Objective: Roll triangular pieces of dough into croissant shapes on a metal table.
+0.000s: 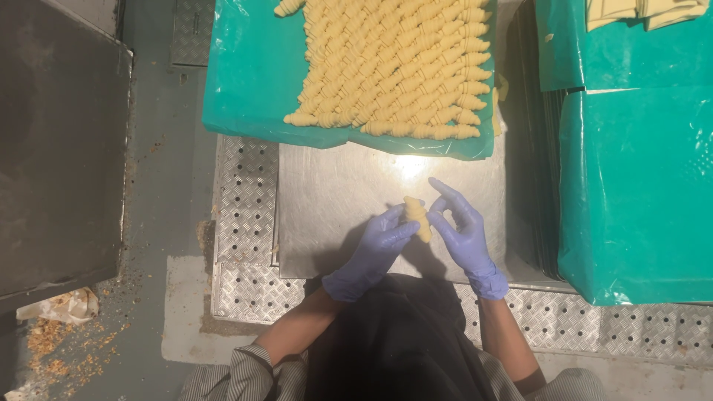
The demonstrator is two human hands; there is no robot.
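Both my hands wear purple gloves and meet over a shiny steel plate [334,200]. Between them is one small rolled piece of pale dough, a raw croissant [417,217]. My left hand [375,249] pinches its left side with thumb and fingers. My right hand [459,226] pinches its right side, with the index finger stretched out away from me. Beyond the plate, a green plastic sheet [249,82] carries several tight rows of the same rolled croissants [394,67].
Perforated tread-plate metal [245,200] frames the steel plate. To the right lie a stack of dark trays [531,171] and green-wrapped stacks [639,193], with flat dough pieces [646,11] at the top right. A dark surface [59,141] is at the left; crumbs litter the floor [67,349].
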